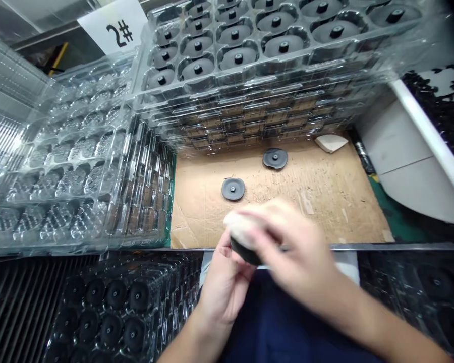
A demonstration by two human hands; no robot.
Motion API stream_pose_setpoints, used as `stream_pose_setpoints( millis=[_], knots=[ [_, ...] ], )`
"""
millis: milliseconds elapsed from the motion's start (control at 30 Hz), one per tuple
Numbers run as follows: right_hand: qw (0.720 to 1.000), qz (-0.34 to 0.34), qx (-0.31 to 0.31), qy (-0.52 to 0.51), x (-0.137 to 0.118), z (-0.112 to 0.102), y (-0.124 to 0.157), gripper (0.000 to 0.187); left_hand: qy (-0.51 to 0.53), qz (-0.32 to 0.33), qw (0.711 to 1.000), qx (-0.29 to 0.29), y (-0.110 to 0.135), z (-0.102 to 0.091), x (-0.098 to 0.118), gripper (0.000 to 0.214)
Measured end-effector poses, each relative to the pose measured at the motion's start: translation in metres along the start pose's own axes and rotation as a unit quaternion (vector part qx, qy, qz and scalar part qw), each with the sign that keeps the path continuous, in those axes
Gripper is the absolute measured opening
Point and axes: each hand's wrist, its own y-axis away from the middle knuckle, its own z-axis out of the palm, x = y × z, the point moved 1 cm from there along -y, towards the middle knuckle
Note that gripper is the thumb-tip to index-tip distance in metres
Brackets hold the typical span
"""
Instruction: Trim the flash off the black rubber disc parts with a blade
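Observation:
My left hand [227, 287] is closed around the edge of a black disc [245, 252], held low over the front edge of the bench. Pinched in my right hand [300, 247] is a white cloth or pad [239, 225], pressed against the top of that disc; motion smears this hand and the pad. Beyond my hands, a grey disc with a small central stub [233, 189] lies on a cardboard sheet [196, 217]. Another similar disc [275, 158] lies farther back on the right. My fingers hide part of the held disc.
Stacked clear trays [227, 96] filled with stubbed discs stand at the back. More clear trays [113, 201] are stacked at left. A white wedge-shaped piece [331, 143] lies at back right, near a white bin wall [412, 141]. Filled trays [109, 312] stand below the bench at left.

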Motion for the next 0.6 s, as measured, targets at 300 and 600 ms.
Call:
stream_pose_setpoints(
  millis=[300, 600],
  knots=[
    [0.996, -0.074, -0.045, -0.017, -0.019, 0.015, -0.008, 0.025, -0.052, 0.022, 0.998, 0.01, 0.004, 0.002, 0.009, 0.034],
    [0.995, -0.06, -0.076, -0.039, -0.017, 0.011, -0.008, 0.022, -0.051, 0.005, 0.999, 0.014, 0.005, 0.003, 0.01, 0.044]
  ],
)
